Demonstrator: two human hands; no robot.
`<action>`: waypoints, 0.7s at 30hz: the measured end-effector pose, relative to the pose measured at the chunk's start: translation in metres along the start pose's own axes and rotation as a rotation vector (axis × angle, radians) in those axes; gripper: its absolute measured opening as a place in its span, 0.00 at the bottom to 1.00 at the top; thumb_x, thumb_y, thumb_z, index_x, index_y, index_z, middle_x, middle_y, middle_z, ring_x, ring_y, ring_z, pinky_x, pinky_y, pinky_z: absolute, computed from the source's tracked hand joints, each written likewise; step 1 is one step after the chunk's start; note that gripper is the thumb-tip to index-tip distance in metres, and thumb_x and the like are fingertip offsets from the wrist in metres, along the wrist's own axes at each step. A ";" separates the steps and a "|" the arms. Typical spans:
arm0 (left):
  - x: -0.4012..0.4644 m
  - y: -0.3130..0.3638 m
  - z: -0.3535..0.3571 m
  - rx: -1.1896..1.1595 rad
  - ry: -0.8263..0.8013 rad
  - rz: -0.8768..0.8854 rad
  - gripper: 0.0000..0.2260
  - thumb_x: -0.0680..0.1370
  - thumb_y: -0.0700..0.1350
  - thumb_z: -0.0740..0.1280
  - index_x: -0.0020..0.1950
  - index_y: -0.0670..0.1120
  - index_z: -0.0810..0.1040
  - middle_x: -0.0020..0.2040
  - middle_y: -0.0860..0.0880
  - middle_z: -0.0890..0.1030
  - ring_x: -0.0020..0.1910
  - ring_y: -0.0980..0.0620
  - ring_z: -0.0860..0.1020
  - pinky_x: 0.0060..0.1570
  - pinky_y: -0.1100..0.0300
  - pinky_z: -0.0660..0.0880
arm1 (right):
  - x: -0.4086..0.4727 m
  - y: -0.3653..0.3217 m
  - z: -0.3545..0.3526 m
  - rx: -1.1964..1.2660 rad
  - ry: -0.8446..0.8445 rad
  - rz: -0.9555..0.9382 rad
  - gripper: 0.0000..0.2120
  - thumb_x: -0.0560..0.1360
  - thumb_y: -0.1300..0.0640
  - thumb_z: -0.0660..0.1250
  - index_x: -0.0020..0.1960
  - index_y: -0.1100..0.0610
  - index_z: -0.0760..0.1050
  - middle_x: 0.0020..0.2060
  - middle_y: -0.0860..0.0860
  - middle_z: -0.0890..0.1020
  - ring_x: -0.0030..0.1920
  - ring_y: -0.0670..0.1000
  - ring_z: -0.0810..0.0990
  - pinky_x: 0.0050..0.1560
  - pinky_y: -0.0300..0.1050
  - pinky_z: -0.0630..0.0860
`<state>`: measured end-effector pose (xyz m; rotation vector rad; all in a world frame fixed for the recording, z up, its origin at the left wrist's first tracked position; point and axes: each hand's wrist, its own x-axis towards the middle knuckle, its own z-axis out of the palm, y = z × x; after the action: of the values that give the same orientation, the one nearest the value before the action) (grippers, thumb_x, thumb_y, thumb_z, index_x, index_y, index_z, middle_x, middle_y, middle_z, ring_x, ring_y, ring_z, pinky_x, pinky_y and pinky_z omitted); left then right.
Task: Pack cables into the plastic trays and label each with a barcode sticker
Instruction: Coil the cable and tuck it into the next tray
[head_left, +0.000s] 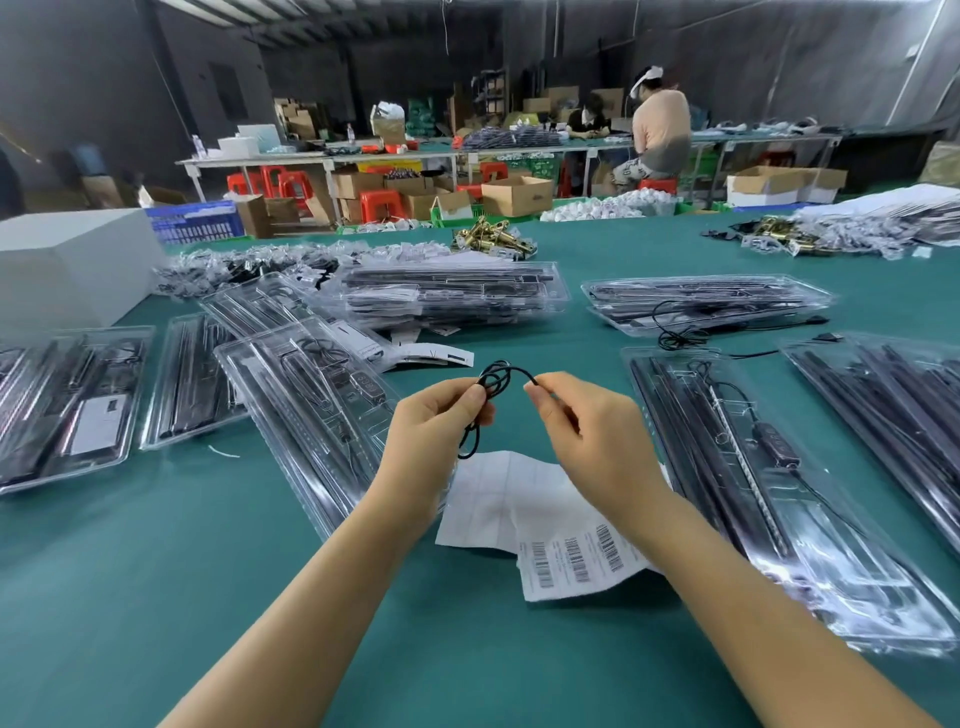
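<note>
A thin black cable (500, 375) arches in small loops between both hands above the green table (156, 545). My left hand (434, 431) pinches the coiled part, and a loop hangs below it. My right hand (592, 431) pinches the cable's other end between thumb and forefinger. Under the hands lies a white sheet of barcode stickers (566, 561). A clear plastic tray (306, 405) with black rods and a cable lies open just left of my left hand. Another such tray (737, 467) lies to the right.
More clear trays lie at the left (67, 405), right (883, 395) and stacked at the back (452, 296), (706, 301). A white box (67, 260) stands far left. Brass parts (493, 239) and bagged pieces lie behind. Two people sit at a far bench.
</note>
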<state>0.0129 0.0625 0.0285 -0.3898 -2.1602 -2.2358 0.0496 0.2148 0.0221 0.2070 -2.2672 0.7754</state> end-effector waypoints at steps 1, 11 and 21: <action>0.000 -0.001 0.000 -0.056 0.013 -0.027 0.08 0.80 0.40 0.64 0.44 0.46 0.82 0.35 0.51 0.81 0.39 0.57 0.77 0.45 0.67 0.71 | -0.003 -0.001 0.004 -0.035 -0.023 -0.010 0.10 0.81 0.56 0.60 0.48 0.60 0.78 0.28 0.49 0.74 0.29 0.52 0.71 0.31 0.51 0.70; -0.004 -0.010 0.014 0.037 0.009 0.066 0.07 0.82 0.39 0.60 0.51 0.45 0.78 0.40 0.52 0.82 0.38 0.61 0.78 0.39 0.72 0.70 | -0.015 -0.011 0.024 -0.248 -0.130 0.002 0.13 0.80 0.63 0.59 0.62 0.63 0.75 0.40 0.57 0.82 0.35 0.61 0.79 0.30 0.44 0.64; -0.008 -0.014 0.015 0.386 0.015 0.205 0.13 0.81 0.42 0.61 0.39 0.37 0.75 0.28 0.52 0.69 0.30 0.55 0.64 0.33 0.60 0.61 | -0.016 -0.014 0.031 -0.377 -0.205 0.030 0.21 0.79 0.61 0.52 0.72 0.58 0.63 0.48 0.51 0.80 0.43 0.58 0.79 0.34 0.45 0.63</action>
<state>0.0205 0.0765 0.0137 -0.5466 -2.3481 -1.6655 0.0476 0.1839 0.0004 0.0770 -2.5655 0.3411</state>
